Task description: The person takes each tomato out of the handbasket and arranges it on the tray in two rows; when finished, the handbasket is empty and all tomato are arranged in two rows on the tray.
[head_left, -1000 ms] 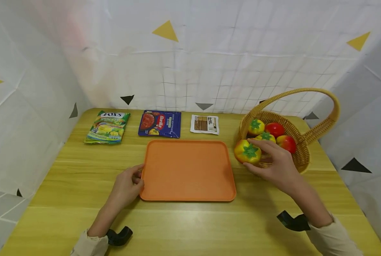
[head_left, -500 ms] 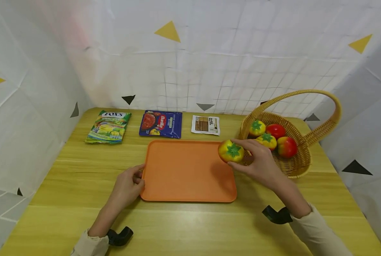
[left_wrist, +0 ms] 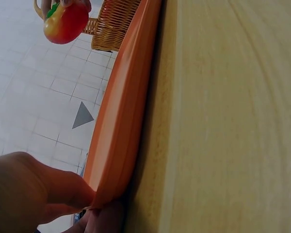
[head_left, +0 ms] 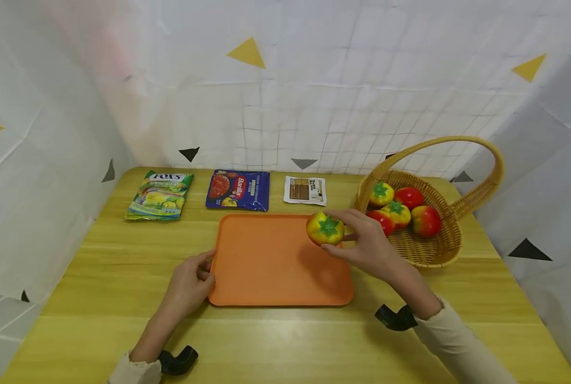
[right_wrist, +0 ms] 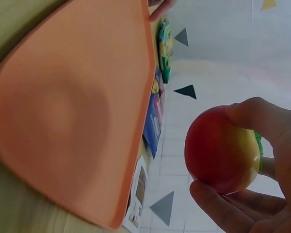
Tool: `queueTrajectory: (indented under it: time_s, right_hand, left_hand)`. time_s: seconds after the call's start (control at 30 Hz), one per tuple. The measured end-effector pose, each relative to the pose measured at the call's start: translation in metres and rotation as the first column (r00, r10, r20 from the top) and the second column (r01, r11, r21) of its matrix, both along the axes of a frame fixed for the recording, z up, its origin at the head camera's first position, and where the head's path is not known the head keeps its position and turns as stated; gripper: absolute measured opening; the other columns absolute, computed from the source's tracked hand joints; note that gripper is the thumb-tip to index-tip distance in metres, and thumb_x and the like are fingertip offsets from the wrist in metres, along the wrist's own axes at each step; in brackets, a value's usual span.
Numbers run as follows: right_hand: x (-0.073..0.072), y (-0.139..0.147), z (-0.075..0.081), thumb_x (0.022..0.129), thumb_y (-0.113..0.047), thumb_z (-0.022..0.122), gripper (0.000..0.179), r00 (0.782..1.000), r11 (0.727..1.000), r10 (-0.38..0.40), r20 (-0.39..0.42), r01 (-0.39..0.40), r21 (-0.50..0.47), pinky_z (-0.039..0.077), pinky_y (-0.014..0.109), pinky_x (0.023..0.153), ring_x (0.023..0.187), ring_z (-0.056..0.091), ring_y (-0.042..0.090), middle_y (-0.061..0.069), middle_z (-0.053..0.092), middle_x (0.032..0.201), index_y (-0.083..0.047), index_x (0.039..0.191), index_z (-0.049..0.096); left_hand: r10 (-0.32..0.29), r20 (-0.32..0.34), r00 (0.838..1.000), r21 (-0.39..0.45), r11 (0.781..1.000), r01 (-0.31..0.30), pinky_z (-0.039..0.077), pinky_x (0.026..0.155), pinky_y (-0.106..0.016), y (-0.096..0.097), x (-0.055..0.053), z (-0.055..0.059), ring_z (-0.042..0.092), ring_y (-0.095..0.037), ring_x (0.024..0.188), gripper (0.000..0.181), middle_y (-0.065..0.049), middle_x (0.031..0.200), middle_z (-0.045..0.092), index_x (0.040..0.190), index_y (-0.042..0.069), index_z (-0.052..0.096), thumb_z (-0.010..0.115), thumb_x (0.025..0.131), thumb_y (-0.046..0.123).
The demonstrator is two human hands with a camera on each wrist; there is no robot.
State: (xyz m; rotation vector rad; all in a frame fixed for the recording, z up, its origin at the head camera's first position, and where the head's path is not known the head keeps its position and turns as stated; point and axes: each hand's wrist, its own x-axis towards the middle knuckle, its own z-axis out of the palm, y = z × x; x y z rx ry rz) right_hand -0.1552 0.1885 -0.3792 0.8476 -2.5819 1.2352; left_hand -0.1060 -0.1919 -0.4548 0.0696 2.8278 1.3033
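My right hand (head_left: 369, 248) holds a red-and-yellow tomato (head_left: 324, 228) with a green star-shaped top, between thumb and fingers. The tomato hangs in the air above the right part of an orange tray (head_left: 275, 266), its shadow falling on the tray. In the right wrist view the tomato (right_wrist: 220, 150) shows its red underside, apart from the tray. My left hand (head_left: 186, 282) pinches the tray's left rim, and the left wrist view shows the thumb and fingers on that rim (left_wrist: 99, 187).
A wicker basket (head_left: 450, 253) with a tall handle stands at the right, holding several more red and yellow fruits. Along the back lie a green candy bag (head_left: 160, 196), a blue Barilla pouch (head_left: 239, 190) and a small white packet (head_left: 305, 190). White sheeting hangs behind the table.
My right hand has carried the tomato leftward from the basket's edge to over the tray. The left hand has stayed on the tray's rim.
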Motion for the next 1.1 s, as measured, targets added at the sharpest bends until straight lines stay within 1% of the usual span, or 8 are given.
queueTrajectory:
  time_s: [0.13,0.27,0.5,0.73,0.87,1.1]
  right_hand:
    - [-0.001,-0.009,-0.001,0.079,-0.019,0.086,0.063,1.000,1.000,0.001,0.004,-0.001,0.017,0.058,0.037,0.072,0.106,0.061,0.021,0.005,0.061,0.125,-0.012,0.137,0.062]
    - [-0.002,-0.017,-0.001,0.078,-0.021,0.087,0.065,1.000,0.999,-0.008,0.004,0.008,0.032,0.058,0.034,0.072,0.107,0.060,0.020,0.004,0.060,0.126,-0.014,0.137,0.061]
    - [-0.005,-0.028,-0.002,0.079,-0.020,0.086,0.066,1.000,0.999,0.029,-0.004,-0.029,0.029,0.058,0.034,0.075,0.111,0.060,0.021,0.006,0.058,0.131,-0.014,0.140,0.059]
    - [-0.009,-0.038,-0.005,0.079,-0.021,0.086,0.065,0.999,0.999,0.052,-0.001,-0.052,0.011,0.058,0.037,0.073,0.112,0.059,0.022,0.006,0.060,0.132,-0.014,0.139,0.060]
    - [-0.010,-0.044,-0.006,0.079,-0.020,0.086,0.064,0.998,0.998,0.063,0.015,-0.063,0.006,0.058,0.035,0.072,0.111,0.060,0.021,0.006,0.060,0.132,-0.012,0.137,0.061]
    - [-0.012,-0.054,-0.006,0.079,-0.021,0.085,0.062,0.999,0.998,0.048,0.009,-0.048,0.047,0.057,0.026,0.071,0.112,0.059,0.021,0.006,0.060,0.132,-0.012,0.136,0.062]
  left_hand:
    - [0.004,-0.004,1.000,0.000,1.000,-0.004,0.052,0.067,-0.031,-0.001,0.002,0.002,0.064,-0.018,0.082,0.055,-0.011,0.100,0.065,0.139,-0.002,0.057,0.063,0.084,-0.002]
    - [0.002,-0.013,1.000,-0.006,1.000,-0.002,0.052,0.066,-0.031,-0.001,0.002,0.002,0.064,-0.018,0.082,0.055,-0.011,0.100,0.065,0.139,-0.002,0.057,0.062,0.084,-0.002]
    - [0.001,-0.018,1.000,-0.014,1.000,-0.001,0.051,0.067,-0.031,0.000,0.002,0.000,0.063,-0.018,0.081,0.055,-0.011,0.100,0.064,0.139,-0.002,0.057,0.063,0.084,-0.002]
    - [-0.002,-0.014,1.000,-0.010,1.000,0.002,0.051,0.067,-0.031,0.001,0.003,0.001,0.063,-0.018,0.082,0.055,-0.011,0.100,0.064,0.139,-0.002,0.057,0.063,0.084,-0.003]
    - [0.002,-0.004,1.000,-0.010,1.000,-0.002,0.052,0.068,-0.031,0.001,0.003,0.001,0.064,-0.018,0.082,0.054,-0.011,0.100,0.065,0.139,-0.002,0.057,0.063,0.085,-0.003]
    - [0.006,0.009,1.000,-0.004,1.000,-0.006,0.051,0.067,-0.031,0.002,0.003,0.001,0.064,-0.018,0.082,0.054,-0.011,0.100,0.065,0.139,-0.001,0.057,0.063,0.085,-0.003]
